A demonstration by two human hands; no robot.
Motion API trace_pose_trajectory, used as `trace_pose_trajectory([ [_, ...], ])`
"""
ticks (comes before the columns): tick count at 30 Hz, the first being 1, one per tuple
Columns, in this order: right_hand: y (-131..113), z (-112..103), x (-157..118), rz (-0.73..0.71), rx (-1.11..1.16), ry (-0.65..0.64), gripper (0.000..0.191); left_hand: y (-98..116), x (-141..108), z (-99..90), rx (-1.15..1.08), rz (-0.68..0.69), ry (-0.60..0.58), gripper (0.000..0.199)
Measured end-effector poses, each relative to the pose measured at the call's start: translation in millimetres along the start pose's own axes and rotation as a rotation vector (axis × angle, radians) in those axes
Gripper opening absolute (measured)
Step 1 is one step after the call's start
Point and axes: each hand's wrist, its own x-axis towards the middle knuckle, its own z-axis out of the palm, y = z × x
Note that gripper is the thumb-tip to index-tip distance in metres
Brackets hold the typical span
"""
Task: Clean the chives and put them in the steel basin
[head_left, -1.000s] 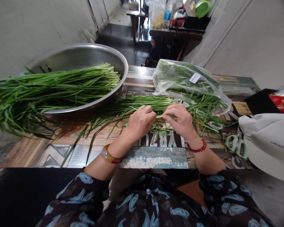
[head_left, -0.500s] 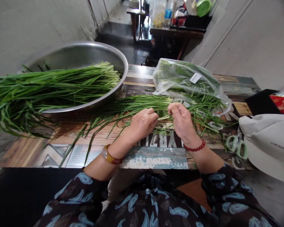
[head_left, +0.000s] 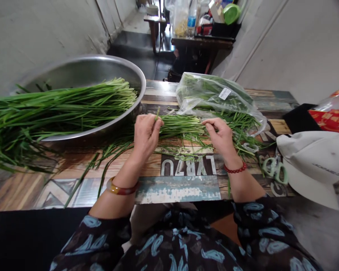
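A loose bunch of garlic chives (head_left: 183, 126) lies across the wooden table, pale ends toward the right. My left hand (head_left: 147, 135) is closed over the left part of the bunch, with a short green chive stem (head_left: 157, 113) sticking up between thumb and fingers. At the pale ends, my right hand (head_left: 219, 136) is pinched closed; whatever is between its fingertips is too small to make out. Short scraps of chive (head_left: 190, 154) lie below the bunch. More chives (head_left: 81, 103) rest in a big steel basin (head_left: 142, 81) at left, their leaves hanging over its rim.
A clear plastic bag (head_left: 220, 92) of greens lies behind my right hand, with loose chives (head_left: 240, 120) in front. Green-handled scissors (head_left: 275, 170) and a white cap (head_left: 310, 162) are at right. Farther back, a small table (head_left: 203, 43) carries a bottle (head_left: 191, 20).
My hands have moved apart: the left went left and up with a chive stem, while the right stays by the pale ends. The view has shifted slightly.
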Motion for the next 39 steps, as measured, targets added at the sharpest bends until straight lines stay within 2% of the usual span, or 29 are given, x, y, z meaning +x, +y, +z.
trace_pose_trajectory([
  [4, 11, 4, 1, -0.079, -0.144, -0.043, 0.019, -2, 3, -13.6, -0.012, -0.049, 0.292, 0.03],
  [7, 18, 9, 0, -0.127, -0.259, -0.074, 0.021, -3, 1, -16.4, -0.001, -0.046, 0.415, 0.032],
  [13, 27, 12, 0, -0.111, -0.418, -0.112, 0.03, -5, -5, -12.7, 0.202, 0.074, 0.316, 0.037],
  [17, 27, 11, 0, -0.083, -0.474, -0.108, 0.032, -5, -7, -16.8, 0.284, 0.076, 0.358, 0.034],
  [20, 27, 11, 0, -0.09, -0.479, -0.102, 0.025, 0, -7, -15.4, 0.309, 0.133, 0.332, 0.03],
  [22, 27, 11, 0, -0.101, -0.458, -0.08, 0.017, 4, -7, -10.5, 0.272, 0.148, 0.25, 0.029],
  [26, 23, 11, 2, -0.096, -0.33, -0.025, 0.008, 11, -6, 2.0, 0.048, 0.06, 0.049, 0.028],
  [29, 14, 8, 4, -0.081, -0.145, 0.031, 0.012, 12, -6, 7.1, -0.13, -0.036, -0.027, 0.028],
  [32, 4, 5, 2, -0.019, 0.029, 0.048, 0.021, 11, -6, 7.6, -0.242, -0.147, -0.035, 0.028],
  [35, -2, 4, -1, 0.032, 0.15, 0.005, 0.028, 11, -7, 7.1, -0.304, -0.223, 0.006, 0.027],
  [39, -8, 4, -3, -0.001, 0.203, -0.05, 0.03, 11, -7, 6.4, -0.338, -0.276, 0.088, 0.024],
])
